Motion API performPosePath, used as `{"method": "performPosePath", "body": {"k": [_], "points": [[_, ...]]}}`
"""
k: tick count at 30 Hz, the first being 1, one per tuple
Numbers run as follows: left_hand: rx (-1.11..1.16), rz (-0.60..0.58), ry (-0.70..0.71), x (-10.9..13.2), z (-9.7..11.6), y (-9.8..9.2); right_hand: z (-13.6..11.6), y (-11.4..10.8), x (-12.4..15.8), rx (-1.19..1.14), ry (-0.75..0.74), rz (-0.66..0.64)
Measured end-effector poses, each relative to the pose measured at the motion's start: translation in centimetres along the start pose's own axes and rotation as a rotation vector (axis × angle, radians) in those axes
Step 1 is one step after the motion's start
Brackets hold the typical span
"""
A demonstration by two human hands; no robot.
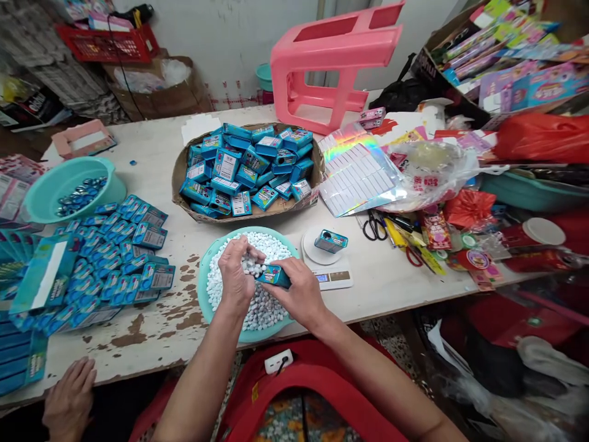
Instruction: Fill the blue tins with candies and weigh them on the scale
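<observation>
My right hand (301, 291) grips a small blue candy box (275, 275), tilted with one end toward my left hand (238, 276). That hand is cupped around a heap of small white candies (252, 266), held right against the box's end. Both hands are over a turquoise basin (201, 293) full of loose white candies (264, 314). To its right stands a white digital scale (339, 277) with another blue box (332, 241) on its round plate. Behind the basin, a cut-down cardboard carton (177, 178) holds many blue boxes (251, 162) lying every way.
Rows of blue boxes (110, 258) cover the table's left side, beside a turquoise bowl (117, 184) of shiny blue pieces. Another person's hand (71, 396) rests at the lower left. A pink stool (338, 49), foil sheets (359, 172) and black scissors (375, 227) lie farther right.
</observation>
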State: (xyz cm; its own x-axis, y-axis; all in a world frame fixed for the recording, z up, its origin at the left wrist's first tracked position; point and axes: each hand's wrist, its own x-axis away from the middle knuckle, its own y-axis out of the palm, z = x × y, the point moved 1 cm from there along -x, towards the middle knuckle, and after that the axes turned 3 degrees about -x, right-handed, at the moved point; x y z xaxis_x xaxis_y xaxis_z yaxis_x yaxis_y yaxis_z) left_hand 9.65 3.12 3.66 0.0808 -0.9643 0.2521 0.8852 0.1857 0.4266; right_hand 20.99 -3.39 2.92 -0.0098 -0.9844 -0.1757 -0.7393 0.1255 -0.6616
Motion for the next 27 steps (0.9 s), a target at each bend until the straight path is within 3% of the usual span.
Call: {"method": "performPosePath", "body": {"k": [16, 23, 27], "points": [[-0.075, -0.083, -0.039, -1.1, 0.0, 0.8, 0.4, -0.4, -1.0, -0.011, 0.016, 0.019], [-0.080, -0.011, -0.045, -1.5, -0.1, 0.7, 0.6, 0.1, -1.3, -0.025, 0.010, 0.034], [-0.084, -0.036, -0.055, -1.5, -0.2, 0.6, 0.5, 0.0, -1.1, -0.041, 0.027, 0.051]]}}
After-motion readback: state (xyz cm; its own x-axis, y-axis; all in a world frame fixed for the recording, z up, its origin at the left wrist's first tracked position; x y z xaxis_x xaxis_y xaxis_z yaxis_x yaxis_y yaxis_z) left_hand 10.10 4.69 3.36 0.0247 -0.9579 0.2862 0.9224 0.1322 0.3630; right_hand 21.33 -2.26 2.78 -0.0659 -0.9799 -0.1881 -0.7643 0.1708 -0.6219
